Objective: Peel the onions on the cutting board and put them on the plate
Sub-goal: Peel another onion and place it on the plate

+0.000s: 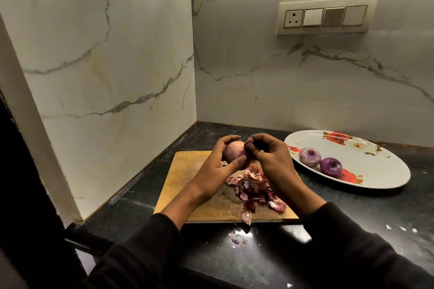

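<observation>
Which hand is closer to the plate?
The right hand. It works at the onion over the board, just left of the plate. The left hand grips the onion farther left still.

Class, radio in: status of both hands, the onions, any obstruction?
Left hand grips onion; right hand pinches its skin. Two peeled onions on plate. Peel pile on board, nothing blocking.

White veined marble walls (pixel 117 54) meet in corner; black counter (pixel 352 213); switch panel (pixel 326 16); glare overhead.
</observation>
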Demonstrator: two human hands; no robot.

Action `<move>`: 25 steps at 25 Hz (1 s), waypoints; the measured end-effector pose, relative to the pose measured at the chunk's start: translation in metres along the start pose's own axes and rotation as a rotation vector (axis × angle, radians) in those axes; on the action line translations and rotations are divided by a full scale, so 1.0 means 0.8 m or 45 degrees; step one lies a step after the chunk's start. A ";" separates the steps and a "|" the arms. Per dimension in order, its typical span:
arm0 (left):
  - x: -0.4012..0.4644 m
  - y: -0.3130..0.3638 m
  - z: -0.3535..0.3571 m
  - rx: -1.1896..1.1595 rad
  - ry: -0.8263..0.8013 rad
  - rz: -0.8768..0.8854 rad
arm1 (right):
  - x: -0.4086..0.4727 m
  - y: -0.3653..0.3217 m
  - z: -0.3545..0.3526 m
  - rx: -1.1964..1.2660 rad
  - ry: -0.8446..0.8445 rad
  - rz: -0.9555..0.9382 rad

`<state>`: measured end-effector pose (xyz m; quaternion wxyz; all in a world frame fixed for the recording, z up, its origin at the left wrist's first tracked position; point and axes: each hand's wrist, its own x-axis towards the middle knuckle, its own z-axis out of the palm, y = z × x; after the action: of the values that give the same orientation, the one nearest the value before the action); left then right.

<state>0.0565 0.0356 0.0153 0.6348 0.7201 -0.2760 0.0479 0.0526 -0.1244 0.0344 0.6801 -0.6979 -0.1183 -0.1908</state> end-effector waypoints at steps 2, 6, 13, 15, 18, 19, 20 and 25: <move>0.001 0.008 0.009 -0.060 0.026 -0.005 | -0.001 -0.003 0.000 0.304 0.006 0.127; 0.007 0.010 0.007 -0.102 0.102 -0.068 | 0.002 -0.003 -0.006 -0.253 -0.084 -0.165; 0.014 0.006 -0.012 -0.052 0.122 -0.173 | 0.003 -0.014 -0.027 -1.302 -0.436 -0.827; 0.016 0.003 -0.016 -0.071 0.071 -0.190 | 0.002 -0.015 -0.026 -1.342 -0.543 -0.832; 0.019 0.002 -0.016 -0.146 0.078 -0.177 | -0.001 -0.010 -0.020 -1.371 -0.582 -0.829; 0.019 0.002 -0.015 -0.162 0.102 -0.167 | -0.003 -0.009 -0.018 -1.326 -0.554 -0.817; 0.018 0.002 -0.013 -0.161 0.136 -0.156 | -0.004 -0.007 -0.016 -1.247 -0.520 -0.791; 0.008 0.005 -0.003 -0.044 0.348 0.001 | -0.015 0.004 0.003 -0.659 -0.395 -0.439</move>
<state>0.0608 0.0353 0.0217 0.6788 0.6957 -0.1879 0.1411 0.0438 -0.1210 0.0264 0.4122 -0.8378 -0.2839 -0.2182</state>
